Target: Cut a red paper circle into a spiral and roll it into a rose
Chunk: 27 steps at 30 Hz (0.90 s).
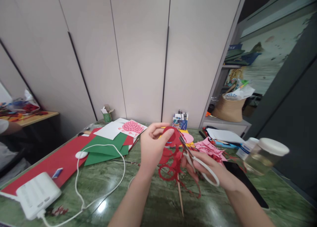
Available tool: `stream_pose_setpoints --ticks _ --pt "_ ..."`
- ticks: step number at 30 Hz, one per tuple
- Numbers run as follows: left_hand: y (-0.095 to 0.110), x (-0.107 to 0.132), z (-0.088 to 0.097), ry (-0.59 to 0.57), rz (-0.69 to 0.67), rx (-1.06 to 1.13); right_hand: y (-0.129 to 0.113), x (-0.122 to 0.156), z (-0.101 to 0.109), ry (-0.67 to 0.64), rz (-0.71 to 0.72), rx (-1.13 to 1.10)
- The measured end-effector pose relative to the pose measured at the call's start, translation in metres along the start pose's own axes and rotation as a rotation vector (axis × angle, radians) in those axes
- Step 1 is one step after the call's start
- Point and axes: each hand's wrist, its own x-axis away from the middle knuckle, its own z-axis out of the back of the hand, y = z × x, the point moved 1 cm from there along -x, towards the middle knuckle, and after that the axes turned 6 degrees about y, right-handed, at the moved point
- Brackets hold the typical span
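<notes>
My left hand (154, 144) pinches a piece of red paper (175, 138) between thumb and fingers, raised over the table. In my right hand (210, 167) is a pair of scissors (206, 170) with white handles, its blades at the right edge of the red paper. Curled red paper scraps (167, 174) lie beneath both hands, with a thin wooden stick (180, 195) among them. Pink paper scraps (210, 149) are heaped just beyond my right hand. A pink paper circle (187, 138) rests on yellow paper behind the blades.
Green sheets (106, 147) and a long red sheet (64, 157) cover the table's left. A white power bank (38, 194) trails a looping cable. On the right are a black phone-like slab (245, 184), a lidded jar (264, 156) and a white bottle (247, 147). A pen box (180, 121) stands at the back.
</notes>
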Motion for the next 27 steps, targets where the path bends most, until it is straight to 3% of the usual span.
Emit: stream_pose_setpoints --ticks 18,27 --pt "0.0038 0.0069 -0.0073 -0.007 -0.019 -0.085 0.0097 0.0023 -0.0027 0.097 0.029 -0.012" --pt "0.0028 0.0064 -0.0048 0.064 -0.076 -0.104 0.0073 0.0024 -0.0029 0.011 0.031 -0.013"
